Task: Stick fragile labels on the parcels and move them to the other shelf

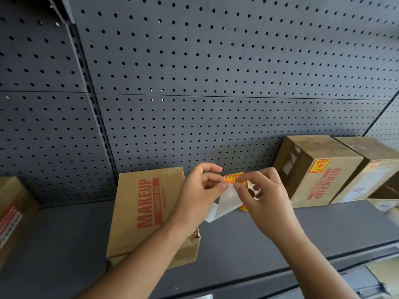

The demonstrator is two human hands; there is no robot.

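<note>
A brown "MAKEUP" parcel (149, 214) lies flat on the dark shelf (248, 240), with no label visible on its top. Just right of it, above the shelf, my left hand (200, 190) and my right hand (263, 195) both pinch an orange-yellow fragile label (232, 178). The white backing strip (226, 203) hangs down from the label between my hands. An orange bit of the label roll (244, 208) peeks out under my right hand. A second "MAKEUP" parcel (317, 171) stands at the right with a fragile label (319, 166) stuck on its side.
Another cardboard box (375, 169) stands right of the labelled parcel. A box with red printing (13, 212) sits at the left edge on the neighbouring shelf. A grey pegboard wall (216, 83) backs the shelves. The shelf's front edge (323, 266) runs below my arms.
</note>
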